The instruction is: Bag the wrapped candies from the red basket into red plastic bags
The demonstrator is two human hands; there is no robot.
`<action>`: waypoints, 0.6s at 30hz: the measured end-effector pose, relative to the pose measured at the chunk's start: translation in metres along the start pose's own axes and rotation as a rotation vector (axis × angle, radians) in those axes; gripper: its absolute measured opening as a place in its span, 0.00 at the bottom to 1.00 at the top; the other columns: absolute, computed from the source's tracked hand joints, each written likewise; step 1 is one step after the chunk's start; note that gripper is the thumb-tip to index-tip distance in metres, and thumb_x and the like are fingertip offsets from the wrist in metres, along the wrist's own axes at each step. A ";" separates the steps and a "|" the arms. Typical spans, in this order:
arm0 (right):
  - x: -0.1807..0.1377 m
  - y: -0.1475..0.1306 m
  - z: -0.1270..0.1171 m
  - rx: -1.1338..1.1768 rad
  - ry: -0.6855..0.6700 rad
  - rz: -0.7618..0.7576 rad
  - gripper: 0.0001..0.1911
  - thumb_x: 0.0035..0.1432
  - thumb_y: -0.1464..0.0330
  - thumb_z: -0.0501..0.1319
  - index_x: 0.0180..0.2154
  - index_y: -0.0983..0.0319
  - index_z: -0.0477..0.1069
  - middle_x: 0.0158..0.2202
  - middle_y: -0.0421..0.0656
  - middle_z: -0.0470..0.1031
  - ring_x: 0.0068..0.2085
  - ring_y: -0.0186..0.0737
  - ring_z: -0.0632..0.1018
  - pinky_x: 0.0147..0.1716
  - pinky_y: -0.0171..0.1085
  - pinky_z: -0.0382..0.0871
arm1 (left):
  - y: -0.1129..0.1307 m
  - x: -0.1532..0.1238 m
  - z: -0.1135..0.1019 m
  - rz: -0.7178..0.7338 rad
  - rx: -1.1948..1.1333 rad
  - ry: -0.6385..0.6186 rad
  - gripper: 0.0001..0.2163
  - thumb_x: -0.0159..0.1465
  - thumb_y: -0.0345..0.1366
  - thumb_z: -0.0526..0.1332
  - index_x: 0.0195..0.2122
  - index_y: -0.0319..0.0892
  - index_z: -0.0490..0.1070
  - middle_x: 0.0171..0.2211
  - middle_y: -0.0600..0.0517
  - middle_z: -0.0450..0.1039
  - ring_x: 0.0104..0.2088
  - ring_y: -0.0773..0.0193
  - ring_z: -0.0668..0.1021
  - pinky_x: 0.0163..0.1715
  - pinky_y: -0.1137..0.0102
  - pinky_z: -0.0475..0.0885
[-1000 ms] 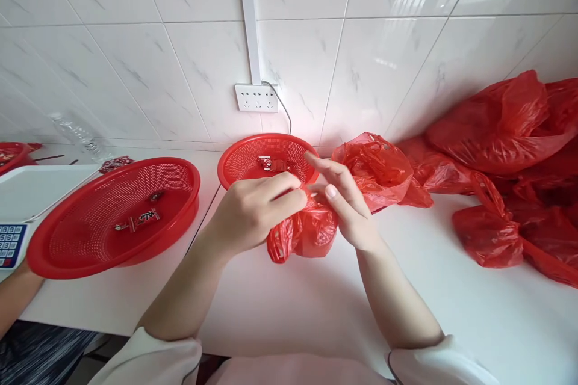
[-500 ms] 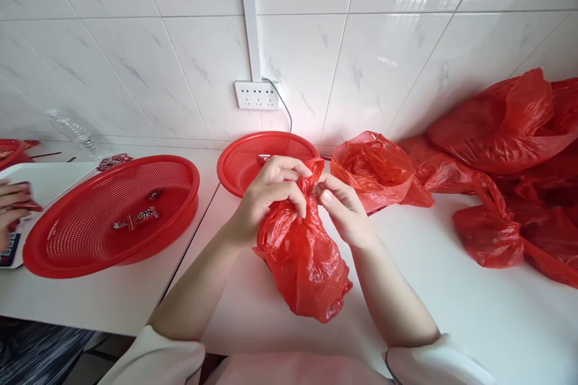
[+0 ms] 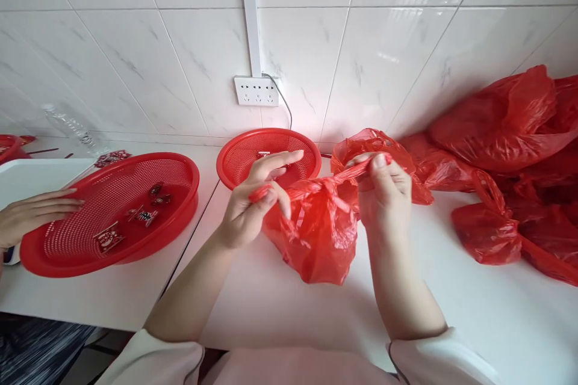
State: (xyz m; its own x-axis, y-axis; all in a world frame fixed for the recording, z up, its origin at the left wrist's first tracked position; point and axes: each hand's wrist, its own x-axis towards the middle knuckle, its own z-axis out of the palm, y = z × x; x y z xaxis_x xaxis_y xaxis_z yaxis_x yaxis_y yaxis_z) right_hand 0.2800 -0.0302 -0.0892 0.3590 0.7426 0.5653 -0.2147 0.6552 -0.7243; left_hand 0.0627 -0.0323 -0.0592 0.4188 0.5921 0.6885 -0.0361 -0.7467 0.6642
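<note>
In front of me is a red plastic bag (image 3: 321, 246), filled out at the bottom, its handles twisted together in a knot at the neck. My left hand (image 3: 255, 204) pinches one handle end between thumb and forefinger, the other fingers raised. The other handle is stretched out to the right in my right hand (image 3: 387, 183), closed in a fist with the thumb on top. What lies inside the bag does not show clearly. Just behind my hands stands a red perforated basket (image 3: 228, 159) with a small packet in it, partly covered by my left hand.
A larger red basket (image 3: 180, 168) with several small packets stands left; a co-worker's hand (image 3: 40, 213) is over its rim. An open red bag (image 3: 361, 139) and a pile of red bags (image 3: 497, 126) lie right. A socket strip (image 3: 256, 91) is on the tiled wall.
My hands have moved apart, pulling the bag's handles out sideways from the knot. The co-worker's hand has come over the larger basket, which now holds more packets.
</note>
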 end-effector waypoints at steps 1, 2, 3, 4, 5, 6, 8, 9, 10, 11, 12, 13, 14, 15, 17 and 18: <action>0.003 0.000 -0.007 0.001 0.056 -0.034 0.10 0.63 0.62 0.61 0.30 0.58 0.75 0.32 0.39 0.74 0.36 0.34 0.76 0.41 0.37 0.72 | -0.001 -0.004 -0.004 -0.008 0.015 0.047 0.24 0.70 0.45 0.49 0.20 0.44 0.70 0.60 0.51 0.67 0.62 0.52 0.65 0.60 0.52 0.64; 0.006 0.000 -0.016 0.004 0.101 -0.049 0.10 0.63 0.63 0.61 0.30 0.58 0.75 0.31 0.38 0.73 0.35 0.34 0.76 0.41 0.37 0.72 | -0.002 -0.008 -0.008 -0.013 0.037 0.088 0.24 0.70 0.46 0.50 0.18 0.43 0.68 0.60 0.51 0.68 0.62 0.52 0.65 0.60 0.52 0.63; 0.009 0.000 -0.024 0.012 0.142 -0.053 0.11 0.63 0.63 0.60 0.29 0.59 0.74 0.31 0.37 0.72 0.35 0.33 0.76 0.41 0.37 0.72 | -0.003 -0.012 -0.012 -0.021 0.060 0.125 0.24 0.70 0.46 0.50 0.18 0.43 0.66 0.59 0.51 0.68 0.62 0.52 0.65 0.61 0.52 0.62; 0.011 0.001 -0.033 0.022 0.183 -0.049 0.11 0.63 0.63 0.61 0.28 0.59 0.73 0.30 0.37 0.71 0.34 0.33 0.76 0.41 0.37 0.72 | -0.004 -0.016 -0.015 -0.034 0.077 0.158 0.24 0.70 0.46 0.51 0.17 0.43 0.64 0.59 0.51 0.69 0.62 0.52 0.66 0.62 0.53 0.61; 0.012 0.003 -0.041 0.035 0.223 -0.040 0.12 0.62 0.63 0.61 0.28 0.60 0.72 0.29 0.37 0.71 0.34 0.33 0.75 0.41 0.37 0.72 | -0.006 -0.020 -0.018 -0.054 0.082 0.182 0.24 0.70 0.46 0.51 0.17 0.43 0.63 0.58 0.50 0.70 0.61 0.53 0.66 0.62 0.53 0.61; 0.013 0.005 -0.049 0.048 0.263 -0.031 0.11 0.62 0.63 0.62 0.27 0.60 0.72 0.29 0.36 0.70 0.33 0.32 0.75 0.41 0.37 0.72 | -0.007 -0.024 -0.020 -0.082 0.074 0.196 0.23 0.70 0.45 0.51 0.17 0.43 0.61 0.57 0.49 0.70 0.61 0.53 0.67 0.62 0.53 0.60; 0.013 0.011 -0.060 0.073 0.337 -0.007 0.11 0.60 0.63 0.63 0.27 0.60 0.71 0.30 0.36 0.71 0.34 0.32 0.76 0.41 0.36 0.72 | -0.010 -0.030 -0.020 -0.149 0.022 0.210 0.22 0.70 0.44 0.50 0.18 0.43 0.58 0.55 0.47 0.72 0.61 0.53 0.67 0.62 0.53 0.60; 0.013 0.016 -0.064 0.080 0.362 0.014 0.11 0.60 0.62 0.63 0.28 0.60 0.71 0.30 0.36 0.71 0.34 0.32 0.76 0.41 0.36 0.72 | -0.012 -0.032 -0.020 -0.178 -0.013 0.215 0.22 0.70 0.43 0.50 0.18 0.43 0.57 0.55 0.46 0.73 0.61 0.53 0.67 0.62 0.53 0.60; 0.013 0.020 -0.067 0.077 0.374 0.040 0.11 0.59 0.61 0.64 0.28 0.60 0.71 0.30 0.36 0.72 0.34 0.32 0.76 0.40 0.36 0.72 | -0.014 -0.034 -0.019 -0.203 -0.041 0.219 0.22 0.70 0.43 0.50 0.18 0.43 0.57 0.54 0.46 0.73 0.61 0.53 0.67 0.62 0.53 0.59; 0.012 0.025 -0.069 0.066 0.376 0.067 0.12 0.59 0.60 0.64 0.29 0.60 0.71 0.31 0.36 0.73 0.34 0.32 0.77 0.39 0.35 0.72 | -0.016 -0.036 -0.019 -0.228 -0.061 0.219 0.22 0.70 0.43 0.50 0.18 0.42 0.58 0.54 0.46 0.73 0.61 0.53 0.67 0.63 0.52 0.58; 0.012 0.029 -0.070 0.047 0.363 0.103 0.13 0.59 0.58 0.64 0.29 0.60 0.72 0.31 0.37 0.73 0.34 0.33 0.77 0.38 0.35 0.72 | -0.018 -0.038 -0.020 -0.259 -0.079 0.213 0.22 0.70 0.43 0.50 0.19 0.42 0.59 0.55 0.46 0.73 0.61 0.53 0.67 0.63 0.52 0.57; 0.011 0.033 -0.072 0.016 0.328 0.155 0.14 0.59 0.56 0.63 0.30 0.60 0.72 0.31 0.38 0.74 0.34 0.34 0.77 0.38 0.36 0.73 | -0.021 -0.041 -0.020 -0.295 -0.104 0.193 0.22 0.70 0.43 0.50 0.19 0.42 0.62 0.56 0.45 0.72 0.62 0.52 0.66 0.63 0.52 0.56; 0.010 0.036 -0.074 -0.029 0.275 0.221 0.15 0.59 0.55 0.62 0.31 0.60 0.74 0.32 0.39 0.76 0.35 0.35 0.78 0.39 0.37 0.73 | -0.025 -0.044 -0.022 -0.336 -0.140 0.156 0.21 0.70 0.44 0.50 0.21 0.41 0.66 0.57 0.45 0.70 0.62 0.51 0.66 0.63 0.51 0.58; 0.009 0.039 -0.076 -0.085 0.207 0.296 0.17 0.60 0.53 0.60 0.34 0.60 0.75 0.35 0.42 0.77 0.38 0.38 0.79 0.41 0.39 0.73 | -0.030 -0.047 -0.023 -0.376 -0.189 0.104 0.19 0.69 0.46 0.52 0.26 0.42 0.70 0.59 0.45 0.68 0.62 0.50 0.66 0.61 0.51 0.60; 0.003 0.040 -0.081 -0.205 0.047 0.431 0.25 0.62 0.48 0.54 0.45 0.60 0.76 0.45 0.47 0.78 0.47 0.44 0.78 0.48 0.45 0.71 | -0.042 -0.055 -0.024 -0.440 -0.291 -0.024 0.16 0.63 0.50 0.60 0.43 0.45 0.75 0.63 0.43 0.62 0.63 0.45 0.65 0.57 0.51 0.66; -0.002 0.039 -0.083 -0.258 -0.042 0.463 0.29 0.62 0.46 0.51 0.52 0.58 0.73 0.51 0.49 0.76 0.53 0.47 0.76 0.52 0.48 0.69 | -0.048 -0.060 -0.023 -0.461 -0.313 -0.086 0.24 0.58 0.50 0.66 0.54 0.49 0.70 0.65 0.42 0.58 0.64 0.43 0.63 0.56 0.50 0.68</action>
State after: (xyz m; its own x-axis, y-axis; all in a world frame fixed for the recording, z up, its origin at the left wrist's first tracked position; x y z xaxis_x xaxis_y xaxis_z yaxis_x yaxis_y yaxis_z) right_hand 0.3464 -0.0177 -0.1515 0.2415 0.9545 0.1748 -0.1102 0.2059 -0.9723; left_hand 0.0180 -0.0251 -0.1254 0.5272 0.7990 0.2892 -0.0937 -0.2836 0.9544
